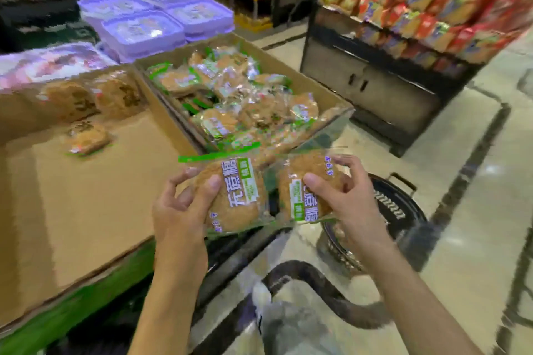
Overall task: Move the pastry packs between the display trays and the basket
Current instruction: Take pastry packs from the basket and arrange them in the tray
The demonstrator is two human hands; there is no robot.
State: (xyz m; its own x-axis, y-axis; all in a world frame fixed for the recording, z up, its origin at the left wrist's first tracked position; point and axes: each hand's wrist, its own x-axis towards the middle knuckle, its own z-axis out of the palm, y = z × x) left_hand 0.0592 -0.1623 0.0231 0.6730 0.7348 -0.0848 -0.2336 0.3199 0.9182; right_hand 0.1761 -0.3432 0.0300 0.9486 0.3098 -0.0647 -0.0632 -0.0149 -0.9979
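My left hand (184,207) grips a clear green-trimmed pastry pack (236,196), thumb on top. My right hand (343,196) grips a second such pack (300,190) right beside it. Both packs hang just past the near corner of the cardboard display trays. The right tray (314,81) is full of the same green packs. In the left tray (115,196), mostly bare cardboard, one pack (88,138) lies alone and two more (95,98) sit at the back. The black basket (403,210) stands on the floor below my right hand, partly hidden by it.
Purple-lidded boxes (153,20) are stacked behind the trays. A dark shelf unit (375,81) loaded with red and yellow snack bags stands to the right across a tiled aisle. A curved dark handle (317,277) lies below my hands.
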